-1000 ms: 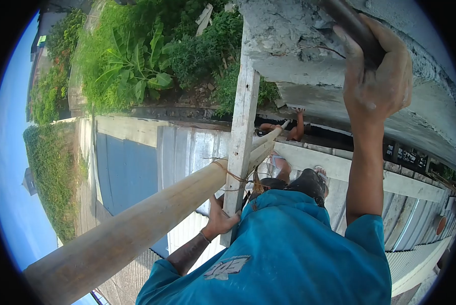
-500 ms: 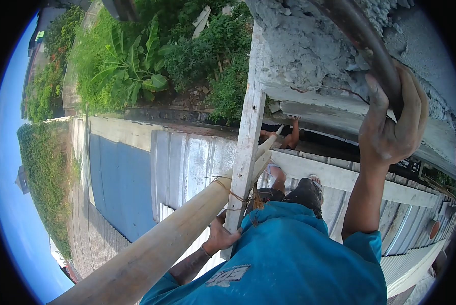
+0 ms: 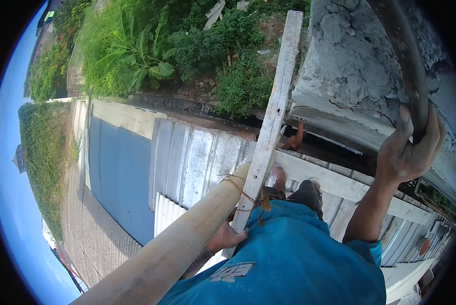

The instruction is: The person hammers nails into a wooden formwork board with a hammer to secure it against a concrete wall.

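Observation:
My left hand [image 3: 227, 237] is closed on the lower end of a white wooden plank [image 3: 271, 117], just below where the plank crosses a thick bamboo pole [image 3: 180, 241]. Thin wire [image 3: 236, 184] binds pole and plank at the crossing, and brown fibre hangs beside it. On the right, my right hand [image 3: 410, 145] has its fingers wrapped round a dark curved metal bar [image 3: 408, 56], in front of a rough concrete ledge [image 3: 350, 61].
Another person's arm [image 3: 295, 137] reaches up from the gap below the ledge. Metal roof sheets [image 3: 200, 157], a blue roof panel [image 3: 121, 175] and a pale beam [image 3: 334, 178] lie beneath me. Plants [image 3: 141, 56] grow beyond.
The plank's upper end has tilted right and its top now shows. In the view, the ledge, bar and my right hand sit further right. Both hands keep their holds.

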Motion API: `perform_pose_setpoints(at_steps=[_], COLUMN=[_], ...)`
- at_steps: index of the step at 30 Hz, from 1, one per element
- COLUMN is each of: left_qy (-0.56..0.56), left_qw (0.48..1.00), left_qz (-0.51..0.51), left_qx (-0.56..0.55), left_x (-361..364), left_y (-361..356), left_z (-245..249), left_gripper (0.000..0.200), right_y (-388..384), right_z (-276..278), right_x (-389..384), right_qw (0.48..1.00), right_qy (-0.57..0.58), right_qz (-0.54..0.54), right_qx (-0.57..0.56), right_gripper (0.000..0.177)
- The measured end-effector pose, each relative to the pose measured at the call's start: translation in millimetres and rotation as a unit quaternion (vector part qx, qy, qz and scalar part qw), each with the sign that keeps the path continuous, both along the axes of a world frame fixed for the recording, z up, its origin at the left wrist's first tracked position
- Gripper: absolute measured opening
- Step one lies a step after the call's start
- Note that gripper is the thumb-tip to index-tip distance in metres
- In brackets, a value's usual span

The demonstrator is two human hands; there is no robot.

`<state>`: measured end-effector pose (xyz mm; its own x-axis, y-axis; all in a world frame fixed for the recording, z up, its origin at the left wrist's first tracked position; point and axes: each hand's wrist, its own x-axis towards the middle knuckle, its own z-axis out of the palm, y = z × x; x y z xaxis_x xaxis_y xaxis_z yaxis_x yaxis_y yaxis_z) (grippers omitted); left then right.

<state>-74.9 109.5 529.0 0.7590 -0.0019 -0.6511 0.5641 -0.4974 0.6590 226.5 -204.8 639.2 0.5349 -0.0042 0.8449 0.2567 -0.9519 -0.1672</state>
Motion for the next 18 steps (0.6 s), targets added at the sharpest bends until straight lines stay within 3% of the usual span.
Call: perform_pose_setpoints(at_steps=[8, 9, 18], left_qy=[0.036, 0.039, 0.066], left_qw=[0.997, 0.997, 0.997], left_qz=[-0.038, -0.036, -0.014], left_qx=[0.06, 0.058, 0.042], left_x=[10.5, 9.9, 21.4], left_y=[-3.4, -3.5, 0.1], left_z=[14.3, 14.3, 15.0], left_gripper=[0.068, 0.068, 0.069], right_y=[-6.6, -2.2, -8.0], right_z=[-3.8, -2.7, -8.0], right_x=[-1.1, -0.5, -6.2], right_qw=[1.0, 1.0, 0.997], right_qy=[0.024, 0.021, 0.058], right_qz=[-0.007, -0.007, -0.027], right_qx=[0.0, 0.006, 0.05], right_gripper=[0.052, 0.042, 0.048])
